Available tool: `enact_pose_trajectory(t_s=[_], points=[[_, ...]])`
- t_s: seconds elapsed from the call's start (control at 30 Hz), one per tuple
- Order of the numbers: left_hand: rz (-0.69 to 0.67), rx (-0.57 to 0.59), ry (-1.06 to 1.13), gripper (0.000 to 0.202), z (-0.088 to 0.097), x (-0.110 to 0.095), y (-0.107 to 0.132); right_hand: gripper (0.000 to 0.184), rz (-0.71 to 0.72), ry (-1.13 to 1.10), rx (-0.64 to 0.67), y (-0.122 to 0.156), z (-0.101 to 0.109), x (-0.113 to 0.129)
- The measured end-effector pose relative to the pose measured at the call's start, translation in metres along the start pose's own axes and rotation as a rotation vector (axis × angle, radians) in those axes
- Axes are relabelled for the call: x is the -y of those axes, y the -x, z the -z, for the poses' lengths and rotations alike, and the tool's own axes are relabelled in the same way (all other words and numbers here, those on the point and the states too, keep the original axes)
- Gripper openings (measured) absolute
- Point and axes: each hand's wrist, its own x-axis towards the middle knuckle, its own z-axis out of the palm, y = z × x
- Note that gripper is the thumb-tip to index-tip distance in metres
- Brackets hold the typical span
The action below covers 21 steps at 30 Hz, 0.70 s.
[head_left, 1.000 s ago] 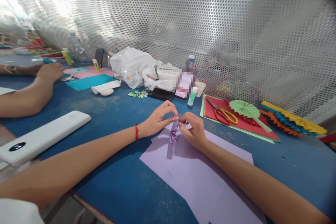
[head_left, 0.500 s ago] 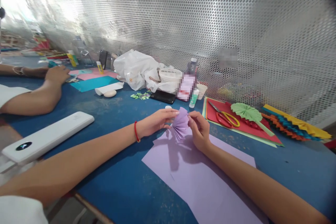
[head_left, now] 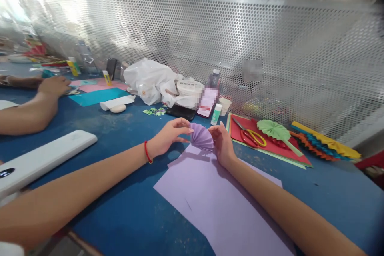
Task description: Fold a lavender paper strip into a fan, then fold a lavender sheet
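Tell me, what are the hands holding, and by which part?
A pleated purple paper fan; the left hand pinches its left edge, the right hand its right edge.

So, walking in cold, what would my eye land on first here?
Most likely the purple pleated fan, spread open between the left hand and right hand above a lilac sheet at the middle of the blue table. Next, to the right, a green paper fan and scissors lie on red paper, in front of a perforated metal screen.
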Motion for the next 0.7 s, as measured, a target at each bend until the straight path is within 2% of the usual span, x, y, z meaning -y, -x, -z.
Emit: enact_pose_trajectory(t_s=[0.13, 0.27, 0.4, 0.57, 0.7], points=[[-0.061, -0.101, 0.067, 0.015, 0.0043, -0.0017, -0.006, 0.055, -0.016, 0.004, 0.052, 0.0017, -0.0014, 0.0004], [-0.087, -0.15, 0.128, 0.013, 0.0043, -0.0056, -0.0085, 0.048, -0.007, 0.03, 0.118, 0.0026, -0.0034, 0.0], [-0.094, -0.158, 0.147, 0.016, 0.0025, -0.0068, -0.0091, 0.042, 0.002, 0.046, 0.144, 0.0038, -0.0025, -0.0013], [-0.043, -0.162, 0.118, 0.01, 0.003, -0.0053, -0.0089, 0.045, -0.019, 0.004, 0.097, 0.0009, -0.0002, -0.0051], [0.015, -0.159, 0.101, 0.007, 0.0043, -0.0055, -0.0088, 0.028, -0.052, -0.014, 0.088, -0.0025, 0.0025, -0.0082]])
